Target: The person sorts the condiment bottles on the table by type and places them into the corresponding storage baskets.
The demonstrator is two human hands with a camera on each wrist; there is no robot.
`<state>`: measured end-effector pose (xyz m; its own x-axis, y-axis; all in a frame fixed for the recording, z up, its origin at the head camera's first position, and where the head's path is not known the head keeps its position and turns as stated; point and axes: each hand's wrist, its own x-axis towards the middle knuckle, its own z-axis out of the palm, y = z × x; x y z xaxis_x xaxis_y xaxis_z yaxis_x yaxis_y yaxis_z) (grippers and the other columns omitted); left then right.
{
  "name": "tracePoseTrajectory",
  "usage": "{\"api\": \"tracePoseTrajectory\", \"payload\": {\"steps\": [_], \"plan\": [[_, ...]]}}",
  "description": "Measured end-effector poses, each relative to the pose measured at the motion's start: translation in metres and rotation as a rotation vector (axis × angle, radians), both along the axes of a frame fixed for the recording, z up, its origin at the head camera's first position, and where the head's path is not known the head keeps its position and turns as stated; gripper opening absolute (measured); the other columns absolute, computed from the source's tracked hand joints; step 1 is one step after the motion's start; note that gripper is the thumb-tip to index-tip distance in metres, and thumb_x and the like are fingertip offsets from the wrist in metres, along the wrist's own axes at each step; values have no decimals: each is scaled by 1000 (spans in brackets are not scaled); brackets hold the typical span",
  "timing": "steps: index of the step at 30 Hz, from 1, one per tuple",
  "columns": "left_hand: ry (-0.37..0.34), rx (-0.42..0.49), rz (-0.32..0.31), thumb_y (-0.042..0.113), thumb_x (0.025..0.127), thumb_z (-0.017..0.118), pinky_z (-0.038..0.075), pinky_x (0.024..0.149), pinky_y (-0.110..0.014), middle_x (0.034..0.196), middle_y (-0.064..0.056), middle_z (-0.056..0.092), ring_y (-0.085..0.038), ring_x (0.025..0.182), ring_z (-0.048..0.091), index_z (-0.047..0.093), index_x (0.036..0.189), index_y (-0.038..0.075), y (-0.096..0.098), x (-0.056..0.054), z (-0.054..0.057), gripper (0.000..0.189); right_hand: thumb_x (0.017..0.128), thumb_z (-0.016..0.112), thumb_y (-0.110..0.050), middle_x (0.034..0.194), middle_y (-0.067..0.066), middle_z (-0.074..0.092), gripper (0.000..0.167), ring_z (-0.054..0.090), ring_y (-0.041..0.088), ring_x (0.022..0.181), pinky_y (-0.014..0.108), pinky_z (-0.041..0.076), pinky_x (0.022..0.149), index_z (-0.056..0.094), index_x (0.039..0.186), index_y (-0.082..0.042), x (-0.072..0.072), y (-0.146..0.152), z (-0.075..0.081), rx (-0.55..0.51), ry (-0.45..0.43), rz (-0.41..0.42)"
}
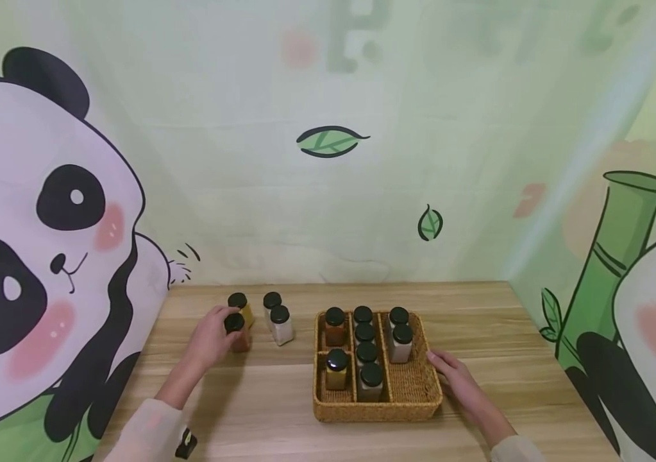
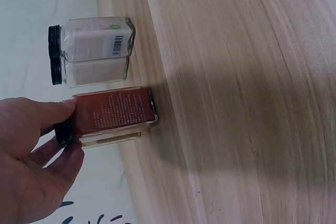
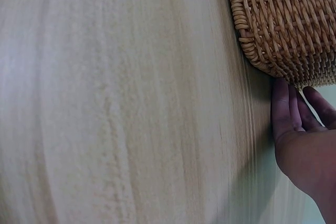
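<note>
The left hand [image 1: 210, 337] is pinching the black lid [image 1: 235, 322] of a reddish-brown jar [image 1: 241, 343], thumb and fingers on opposite sides. This jar is standing upright at the left of the desk [image 1: 281, 398]; whether its base is bearing on the wood is hard to tell. The right hand [image 1: 459, 377] is touching the right wall of a wicker basket [image 1: 374, 412] with fingers extended, gripping nothing and apparently steadying it.

The step in hand seems to be taking hold of the jar; lifting it would be calling for a firm pinch on the lid and a path clear of its neighbours.

Just beyond the held jar, a yellow jar [image 1: 249, 317] is standing; to its right, two pale jars [image 1: 283, 331] are standing close together. All are square-sided, clear-walled and black-capped. White print is covering the reddish jar's side, and one pale jar is showing a barcode.

The basket is sitting right of centre, its coarse tan weave forming three columns. The left column is holding a reddish jar far and a yellow one near, with a divider between; the middle, four jars; the right, two at its far end.

Behind, a pale green backdrop [image 1: 235, 167] is showing cartoon pandas, leaves and bamboo.
</note>
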<state>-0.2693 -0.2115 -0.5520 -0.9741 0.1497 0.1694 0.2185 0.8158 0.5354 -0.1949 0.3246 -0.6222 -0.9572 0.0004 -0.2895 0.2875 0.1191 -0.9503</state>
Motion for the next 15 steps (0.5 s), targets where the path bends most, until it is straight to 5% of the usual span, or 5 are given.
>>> {"api": "tracePoseTrajectory", "payload": {"steps": [8,15], "plan": [[-4,33,16,8,91,83,48,106,-63,136,-30,61,-50,127,59,64,138,-4,-5,-1,-5,52,107,58,-50,156,27,48,75,42,42,146,59,41,116,42,155,6,0,-2,-1,-5,3,-7],[40,29,13,16,87,90,55,95,-59,127,-24,68,-43,116,66,69,133,-1,-5,10,-1,53,108,56,-49,155,28,48,75,44,42,145,57,44,114,41,155,8,0,-2,3,-1,10,-5]]}}
